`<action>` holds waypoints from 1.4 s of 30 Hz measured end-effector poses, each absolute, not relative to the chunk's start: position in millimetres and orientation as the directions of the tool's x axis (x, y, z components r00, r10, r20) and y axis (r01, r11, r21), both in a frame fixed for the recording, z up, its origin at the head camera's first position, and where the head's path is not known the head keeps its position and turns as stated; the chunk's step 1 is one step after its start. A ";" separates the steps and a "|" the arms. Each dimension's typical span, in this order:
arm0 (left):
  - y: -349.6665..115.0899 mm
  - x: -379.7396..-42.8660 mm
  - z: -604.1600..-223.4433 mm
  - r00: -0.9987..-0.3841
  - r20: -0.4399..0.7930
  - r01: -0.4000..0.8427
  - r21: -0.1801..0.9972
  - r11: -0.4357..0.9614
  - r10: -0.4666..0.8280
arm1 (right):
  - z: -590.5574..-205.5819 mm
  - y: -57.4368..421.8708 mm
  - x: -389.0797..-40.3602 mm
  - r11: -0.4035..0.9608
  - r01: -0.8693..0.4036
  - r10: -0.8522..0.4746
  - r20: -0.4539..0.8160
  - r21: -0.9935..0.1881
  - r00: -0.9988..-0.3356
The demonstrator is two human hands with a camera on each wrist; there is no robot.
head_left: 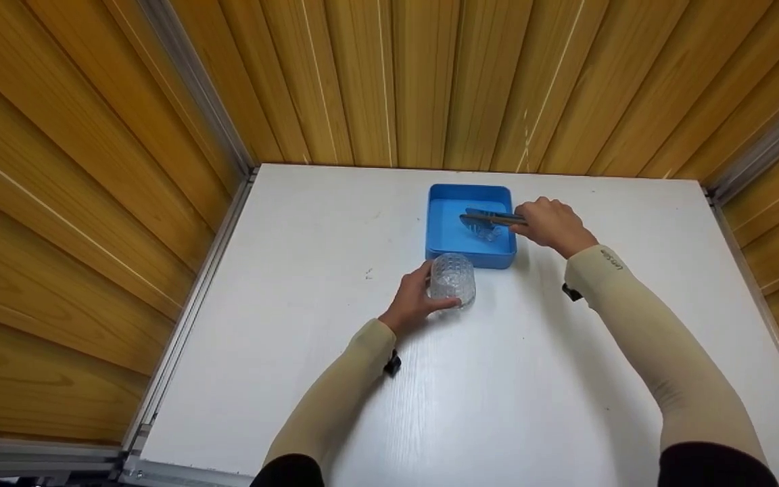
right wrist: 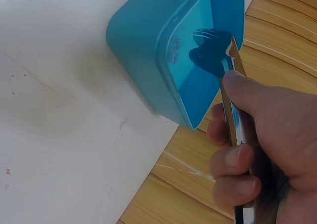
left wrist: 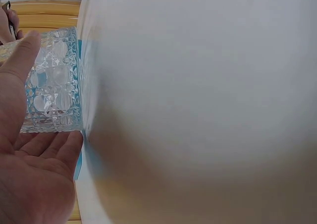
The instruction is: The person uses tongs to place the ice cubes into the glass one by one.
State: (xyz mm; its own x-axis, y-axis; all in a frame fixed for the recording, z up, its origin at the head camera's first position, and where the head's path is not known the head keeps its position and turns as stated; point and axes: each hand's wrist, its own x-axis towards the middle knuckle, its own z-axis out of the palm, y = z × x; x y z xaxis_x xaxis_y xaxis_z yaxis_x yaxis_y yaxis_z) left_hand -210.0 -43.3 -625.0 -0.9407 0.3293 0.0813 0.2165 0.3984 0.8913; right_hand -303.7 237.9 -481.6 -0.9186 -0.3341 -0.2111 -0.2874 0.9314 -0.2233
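Tongs (head_left: 494, 218) held in R grip (head_left: 553, 224) over blue box (head_left: 440, 233) w/ clear bits (head_left: 487, 235); L grip (head_left: 414, 297) holds glass (head_left: 452, 279).

Table (head_left: 295, 270): white, faintly grained, spanning middle to bottom of the head view; far edge across the upper third.
Box (head_left: 496, 260): blue, open-topped, upright, above and right of centre.
Glass (head_left: 452, 279): clear, patterned, upright, just beside near wall of Box, right of centre.
Specks (head_left: 368, 273): small, dark, left of centre.
Shadow (head_left: 582, 352): soft, lower right.
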 end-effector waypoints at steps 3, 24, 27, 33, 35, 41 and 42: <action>-43.1 -210.0 -625.5 -0.941 0.080 0.218 0.888 0.406 0.329 | -485.8 237.9 -304.5 0.934 -0.294 -0.333 -0.198 -0.203 -0.922; -42.8 -209.3 -624.0 -0.943 0.085 0.221 0.883 0.413 0.323 | -495.5 235.3 -309.9 0.947 -0.269 -0.302 -0.201 -0.175 -0.932; -42.7 -209.6 -624.3 -0.944 0.082 0.216 0.886 0.409 0.319 | -496.0 235.3 -311.3 0.950 -0.256 -0.290 -0.207 -0.178 -0.934; -43.4 -212.1 -626.5 -0.940 0.097 0.234 0.881 0.411 0.327 | -495.5 233.2 -311.6 0.955 -0.249 -0.281 -0.219 -0.162 -0.934; -43.7 -212.8 -627.3 -0.938 0.105 0.245 0.877 0.414 0.331 | -495.0 231.3 -311.0 0.957 -0.246 -0.275 -0.221 -0.153 -0.936; -43.9 -212.2 -628.6 -0.938 0.104 0.245 0.875 0.418 0.332 | -496.1 226.3 -311.5 0.961 -0.237 -0.265 -0.229 -0.145 -0.937; -43.9 -212.1 -628.6 -0.938 0.103 0.244 0.875 0.417 0.331 | -496.6 225.9 -312.0 0.961 -0.238 -0.266 -0.229 -0.145 -0.936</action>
